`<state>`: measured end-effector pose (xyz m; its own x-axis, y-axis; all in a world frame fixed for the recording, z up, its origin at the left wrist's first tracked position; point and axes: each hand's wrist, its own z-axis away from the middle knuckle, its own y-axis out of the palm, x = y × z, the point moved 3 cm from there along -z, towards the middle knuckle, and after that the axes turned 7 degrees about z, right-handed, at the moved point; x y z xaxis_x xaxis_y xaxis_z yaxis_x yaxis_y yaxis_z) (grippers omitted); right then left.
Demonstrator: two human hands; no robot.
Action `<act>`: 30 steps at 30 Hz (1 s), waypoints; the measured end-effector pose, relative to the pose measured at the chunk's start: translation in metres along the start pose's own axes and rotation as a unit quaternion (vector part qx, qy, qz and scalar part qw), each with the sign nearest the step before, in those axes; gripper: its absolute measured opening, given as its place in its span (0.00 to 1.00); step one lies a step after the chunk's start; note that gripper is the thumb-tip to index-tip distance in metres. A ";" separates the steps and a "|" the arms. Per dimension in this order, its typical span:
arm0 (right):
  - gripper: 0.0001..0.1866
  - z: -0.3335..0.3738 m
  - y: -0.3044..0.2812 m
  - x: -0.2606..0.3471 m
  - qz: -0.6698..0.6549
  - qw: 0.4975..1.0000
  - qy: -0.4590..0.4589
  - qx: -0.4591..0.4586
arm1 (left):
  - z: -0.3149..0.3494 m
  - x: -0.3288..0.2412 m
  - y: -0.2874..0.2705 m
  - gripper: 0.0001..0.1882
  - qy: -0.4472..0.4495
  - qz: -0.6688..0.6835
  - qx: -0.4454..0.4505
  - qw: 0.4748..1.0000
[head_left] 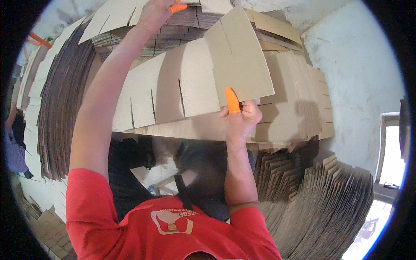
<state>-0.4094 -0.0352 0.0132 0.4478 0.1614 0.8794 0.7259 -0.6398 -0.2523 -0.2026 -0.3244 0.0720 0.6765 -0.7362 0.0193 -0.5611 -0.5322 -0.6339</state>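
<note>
My right hand [243, 116] is closed around the lower edge of a slotted cardboard sheet [245, 56]. Its thumb, in an orange finger cot, presses on the face while the other fingers curl behind. The sheet tilts over more pale slotted cardboard [167, 84], whose slits open along the near edge. Stretched far forward, my left hand [157, 14] reaches the back stack of slotted cardboard [115, 22] at the top of the picture. Orange covers show on two of its digits, held close together. The picture's upper edge cuts off part of this hand, and what it pinches is hidden.
Tall stacks of cardboard stand on the left [65, 95] and right [299, 95]. A fanned pile of cardboard [333, 199] leans at lower right. A pale wall [351, 73] and a bright window [390, 151] lie beyond. Part of another person [16, 149] shows at far left.
</note>
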 end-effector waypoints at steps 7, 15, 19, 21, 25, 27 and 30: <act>0.09 0.003 -0.003 0.008 0.107 0.994 0.025 -0.010 | -0.035 -0.044 -0.018 0.16 0.083 -0.011 0.113 0.990; 0.11 0.007 -0.002 0.004 0.114 0.993 -0.032 -0.006 | -0.004 -0.101 -0.039 0.14 0.170 -0.104 0.135 0.971; 0.11 0.006 0.002 0.006 0.155 0.987 -0.016 -0.023 | 0.011 -0.131 -0.057 0.14 0.188 -0.074 0.149 0.968; 0.10 0.006 0.002 0.018 0.185 0.982 -0.019 -0.037 | 0.019 -0.145 -0.068 0.14 0.176 -0.044 0.141 0.973; 0.24 0.007 -0.002 0.069 0.170 0.982 -0.066 -0.049 | 0.032 -0.167 -0.100 0.15 0.134 0.004 0.138 0.981; 0.35 0.010 -0.001 0.083 0.176 0.979 -0.098 -0.029 | 0.034 -0.171 -0.119 0.17 0.120 0.013 0.103 0.987; 0.42 0.012 0.001 0.092 0.214 0.965 -0.147 0.025 | 0.030 -0.154 -0.133 0.12 0.129 -0.038 0.020 0.991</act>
<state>-0.3606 -0.0121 0.0892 0.8358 0.1020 0.5395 0.4626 -0.6600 -0.5920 -0.2177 -0.1275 0.1302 0.5692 -0.7796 0.2610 -0.4903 -0.5767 -0.6534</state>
